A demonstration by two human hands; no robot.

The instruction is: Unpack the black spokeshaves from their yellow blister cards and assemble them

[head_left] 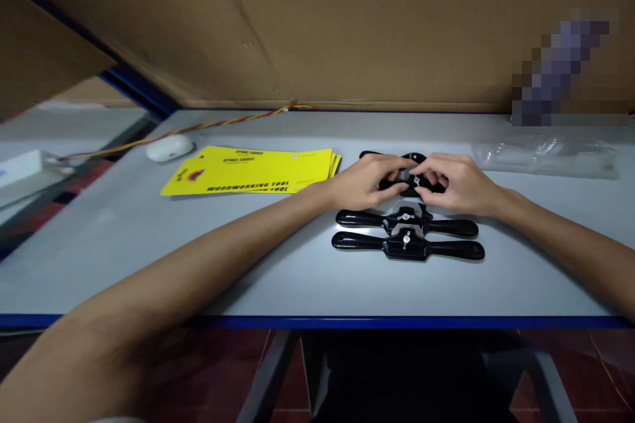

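Both hands are on the farthest black spokeshave [415, 158]. My left hand [370, 180] is closed around its left side, with thumb and fingertips near the middle. From the other side, my right hand [459, 182] pinches at the centre, by the small silver wing nut. Fingers hide most of this tool's handles. Closer to me lie two more black spokeshaves: a middle one [450, 227] just below my hands and a nearer one [407, 251]. Each shows a grey blade plate and a silver wing nut; nothing touches the nearer one but the table.
Yellow printed cards [248, 172] lie stacked left of my hands, with a white rounded object [169, 147] behind them. Clear plastic bags [550, 155] lie at the back right. A twisted cable [218, 123] runs along the back left. Cardboard [347, 26] walls the grey table [278, 277].
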